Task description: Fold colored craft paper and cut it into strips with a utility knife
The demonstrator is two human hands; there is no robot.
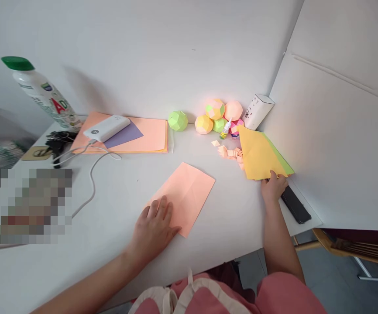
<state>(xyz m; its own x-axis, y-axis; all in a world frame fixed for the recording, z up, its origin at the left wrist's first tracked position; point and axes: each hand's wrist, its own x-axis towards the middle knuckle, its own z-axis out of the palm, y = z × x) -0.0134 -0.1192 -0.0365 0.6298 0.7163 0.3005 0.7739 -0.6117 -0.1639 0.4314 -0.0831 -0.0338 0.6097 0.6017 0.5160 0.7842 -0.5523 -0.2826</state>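
Pink clothing [287, 296] below; left hand [154, 222], fingers apart, rests on peach sheet [191, 189]; right hand [275, 187] touches yellow paper [257, 152], grip unclear; paper balls [178, 121] look finished, loose pieces [222, 151] unjoined.

Scene bright, light soft and even across white wall [159, 52] and tabletop [117, 192]. Bottle [46, 98] at 10 o'clock throws soft-edged shadow on wall toward 3 o'clock, so light seems to come from 9 o'clock side. Warm pinkish glow around paper balls [215, 109] at 1 o'clock. Floor [333, 279] at 4 o'clock dimmer. Wide-angle stretch tilts bottle outward. Coarse pixel blocks mask area between 8 and 9 o'clock. Left hand [153, 222] and right hand [276, 186] fairly sharp.
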